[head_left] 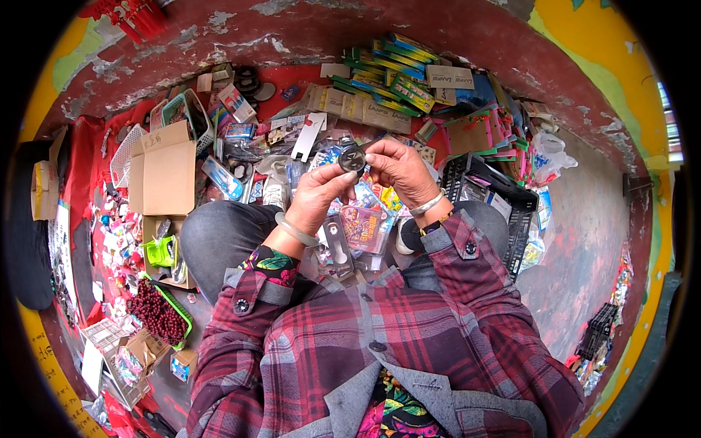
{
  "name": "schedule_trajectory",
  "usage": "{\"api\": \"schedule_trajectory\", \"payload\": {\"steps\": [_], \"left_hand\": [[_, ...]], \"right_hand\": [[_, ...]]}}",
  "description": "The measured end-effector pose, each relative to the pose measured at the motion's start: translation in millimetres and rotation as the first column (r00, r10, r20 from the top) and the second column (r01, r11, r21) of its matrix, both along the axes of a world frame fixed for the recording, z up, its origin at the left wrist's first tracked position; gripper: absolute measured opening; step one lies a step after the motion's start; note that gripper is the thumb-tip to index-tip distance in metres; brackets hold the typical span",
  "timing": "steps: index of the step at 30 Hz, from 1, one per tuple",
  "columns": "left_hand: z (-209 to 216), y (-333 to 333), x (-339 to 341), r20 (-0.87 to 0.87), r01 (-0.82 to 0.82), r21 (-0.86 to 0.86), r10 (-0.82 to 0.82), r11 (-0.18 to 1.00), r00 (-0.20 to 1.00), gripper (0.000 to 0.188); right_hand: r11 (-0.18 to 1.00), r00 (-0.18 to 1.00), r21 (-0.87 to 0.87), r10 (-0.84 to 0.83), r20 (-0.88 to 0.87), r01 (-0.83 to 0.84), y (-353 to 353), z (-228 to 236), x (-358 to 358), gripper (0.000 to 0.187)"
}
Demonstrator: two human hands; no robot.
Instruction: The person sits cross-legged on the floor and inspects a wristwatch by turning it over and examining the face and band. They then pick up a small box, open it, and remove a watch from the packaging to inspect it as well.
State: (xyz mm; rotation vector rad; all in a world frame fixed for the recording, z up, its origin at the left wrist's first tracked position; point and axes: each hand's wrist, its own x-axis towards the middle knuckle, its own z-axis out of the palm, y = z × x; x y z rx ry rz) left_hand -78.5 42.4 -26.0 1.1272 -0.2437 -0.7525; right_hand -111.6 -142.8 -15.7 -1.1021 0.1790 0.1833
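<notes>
Both my hands are raised in front of me over my knees. Between them is a small round dark metal piece (353,160), like a disc or small watch case. My left hand (319,194) pinches its lower left edge with thumb and fingers. My right hand (396,169) holds its right side with the fingertips. A pale green bangle (296,231) circles my left wrist. A silver bracelet (427,205) and a dark beaded band sit on my right wrist. Below the hands lie packaged small goods (363,226) between my knees.
A cardboard box (166,169) stands open at the left. A green tray of dark red beads (158,312) lies lower left. A black plastic crate (491,191) sits at the right. Green and yellow packets (394,73) and many small packaged items cover the red ground ahead.
</notes>
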Motion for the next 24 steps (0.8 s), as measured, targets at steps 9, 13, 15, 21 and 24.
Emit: {"api": "schedule_trajectory", "payload": {"steps": [9,13,15,21,24], "left_hand": [[2.5,-0.6,-0.8,-0.008,-0.024,0.008,0.024,1.000,1.000,0.016],[1.1,0.0,-0.1,0.000,-0.001,-0.003,0.001,1.000,1.000,0.017],[0.9,0.0,-0.1,-0.002,0.001,-0.006,-0.001,1.000,1.000,0.016],[1.3,-0.5,-0.5,-0.006,-0.005,-0.003,0.005,1.000,1.000,0.015],[1.6,-0.4,-0.4,-0.020,-0.008,0.003,0.008,1.000,1.000,0.015]], "right_hand": [[1.000,1.000,0.002,-0.003,-0.005,0.003,0.7,1.6,-0.4,0.013],[1.000,1.000,0.005,0.004,-0.003,-0.004,0.0,1.2,-0.7,0.013],[1.000,1.000,0.005,0.005,-0.001,-0.005,-0.6,-0.5,-0.7,0.013],[1.000,1.000,0.009,-0.002,0.003,0.002,0.1,1.0,-0.9,0.013],[1.000,1.000,0.007,0.004,-0.004,-0.004,0.3,1.6,-0.8,0.013]]}}
